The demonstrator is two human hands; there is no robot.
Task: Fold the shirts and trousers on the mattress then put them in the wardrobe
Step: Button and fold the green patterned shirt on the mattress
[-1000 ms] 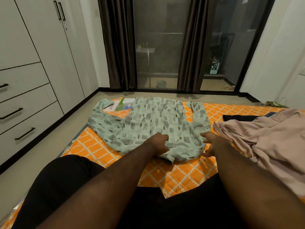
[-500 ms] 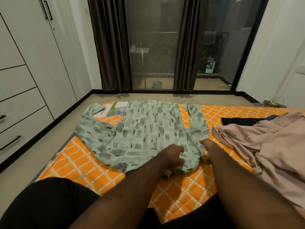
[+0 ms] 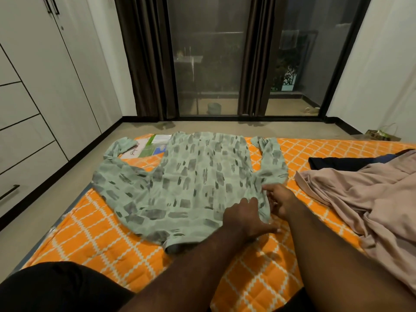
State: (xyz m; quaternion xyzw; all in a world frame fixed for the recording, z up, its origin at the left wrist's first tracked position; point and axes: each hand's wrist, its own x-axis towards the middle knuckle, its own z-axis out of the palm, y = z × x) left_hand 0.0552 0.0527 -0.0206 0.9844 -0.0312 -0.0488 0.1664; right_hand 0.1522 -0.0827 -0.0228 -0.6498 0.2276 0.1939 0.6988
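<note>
**Green shirt: both hands at the right shoulder, fold being set up**

Right hand (image 3: pixel 281 199) is curled, and we see it pinching a raised ridge of the green shirt (image 3: pixel 198 176) where the right-hand sleeve (image 3: pixel 272 158) meets the body. Left hand (image 3: pixel 245 218) sits just at 8 o'clock of it, knuckles up on the cloth, thumb stretched flat toward 3 o'clock. Its fingers bend into the same ridge, but we cannot tell whether they grip or only press. The hands are nearly touching, with the ridge between them.

The shirt lies spread on the orange mattress (image 3: pixel 108 239). Its collar end is near us at 6 o'clock and its hem at 12. The left-hand sleeve (image 3: pixel 117 176) runs out toward 10 o'clock, over some printed papers (image 3: pixel 155 145).

Handling, as we judge it:
- The cloth is thin, light and limp, with no stiffness to hold a crease.
- It bunches under a pinch and would likely drag and wrinkle on the quilted cover if pulled from one point.
- We would take it at the seams (shoulder and sleeve) with two spaced grips, lift and lay it over, then flatten with an open palm.
- It is not fragile, and it does not look slippery.

At 3 o'clock of the hands is a rumpled pink garment (image 3: pixel 364 203), with a dark garment (image 3: pixel 333 162) at 2 o'clock behind it. The wardrobe (image 3: pixel 45 75) stands at 9 to 10 o'clock across a strip of floor, doors closed.
</note>
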